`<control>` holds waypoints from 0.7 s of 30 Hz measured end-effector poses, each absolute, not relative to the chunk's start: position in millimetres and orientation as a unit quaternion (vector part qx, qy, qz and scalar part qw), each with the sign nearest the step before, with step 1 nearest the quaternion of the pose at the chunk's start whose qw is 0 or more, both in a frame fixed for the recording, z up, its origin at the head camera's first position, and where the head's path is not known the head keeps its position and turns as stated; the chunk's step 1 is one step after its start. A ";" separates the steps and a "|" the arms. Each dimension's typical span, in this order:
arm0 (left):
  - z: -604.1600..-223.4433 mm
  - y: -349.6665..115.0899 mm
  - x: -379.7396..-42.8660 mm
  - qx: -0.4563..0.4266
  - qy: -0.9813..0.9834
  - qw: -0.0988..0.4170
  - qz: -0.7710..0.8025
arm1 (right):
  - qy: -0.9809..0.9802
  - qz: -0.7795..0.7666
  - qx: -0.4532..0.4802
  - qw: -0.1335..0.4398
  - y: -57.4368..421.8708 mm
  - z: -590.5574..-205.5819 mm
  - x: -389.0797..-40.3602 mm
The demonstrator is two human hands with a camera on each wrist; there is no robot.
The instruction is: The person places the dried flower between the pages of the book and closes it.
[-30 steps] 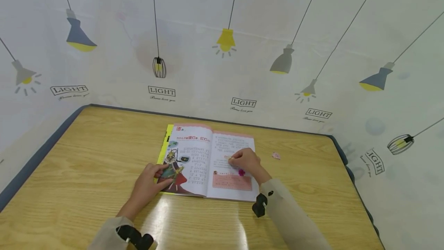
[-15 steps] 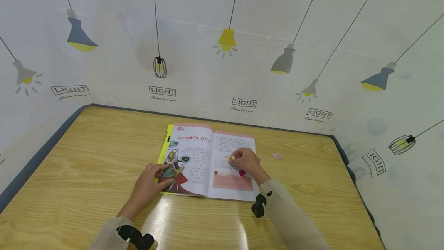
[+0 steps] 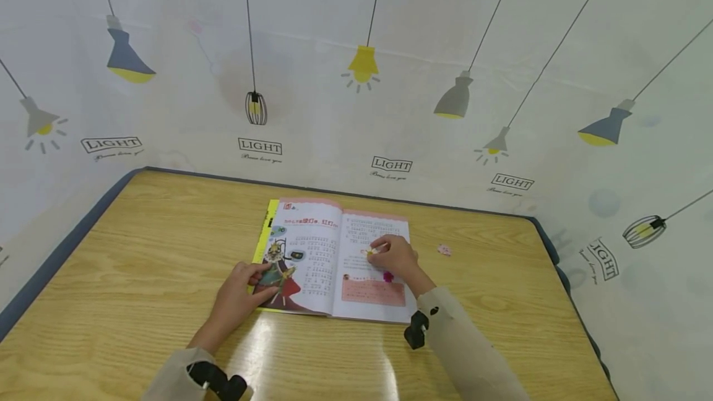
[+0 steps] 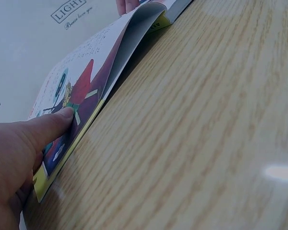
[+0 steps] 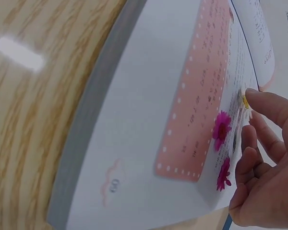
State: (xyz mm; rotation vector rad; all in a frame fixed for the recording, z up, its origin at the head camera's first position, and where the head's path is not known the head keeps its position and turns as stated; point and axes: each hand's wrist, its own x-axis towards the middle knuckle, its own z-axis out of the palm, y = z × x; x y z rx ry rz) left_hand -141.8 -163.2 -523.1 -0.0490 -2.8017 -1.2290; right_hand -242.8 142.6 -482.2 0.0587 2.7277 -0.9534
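- Backdrop: light wall printed with hanging lamps, located behind the table.
- Table: wood-grain top; supports the book.
- Book: lies open on the table, position unchanged from one second earlier.
- Left hand: unchanged from the earlier frame. Thumb and index finger are apart and rest on the left page; the other fingers are largely hidden.
- Right hand: positioned over the right page, covering part of the printed text. Compared with one second earlier, the gap between index finger and thumb is slightly wider. Fingertips meet the white flower; whether they pinch it cannot be told.
- Pink panel: printed on the lower right page, nearer the person than the right hand.
- Pink piece: lies on the table, to the right of the book and apart from it.
- Magenta flowers: two, located beside the panel, near the right hand.
- White flower: yellow-centred, at the right page; more of it shows than one second earlier.
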 end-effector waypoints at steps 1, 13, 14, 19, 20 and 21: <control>-522.9 -163.1 -141.9 -0.016 -0.915 0.041 -0.401 | 0.936 -0.328 0.021 0.126 143.2 -482.1 -242.9; -525.1 -162.9 -142.3 -0.017 -0.916 0.042 -0.399 | 0.937 -0.328 0.033 0.116 156.2 -473.8 -243.9; -524.7 -162.8 -142.1 -0.017 -0.916 0.043 -0.399 | 0.937 -0.328 0.034 0.116 158.6 -473.4 -244.3; -523.7 -162.7 -141.9 -0.016 -0.916 0.040 -0.399 | 0.933 -0.339 0.041 0.112 173.4 -473.2 -245.9; -524.0 -162.8 -142.0 -0.015 -0.916 0.039 -0.399 | 0.931 -0.345 0.043 0.111 176.4 -473.0 -245.8; -524.4 -162.8 -142.2 -0.014 -0.916 0.038 -0.399 | 0.929 -0.350 0.046 0.111 179.8 -472.9 -245.5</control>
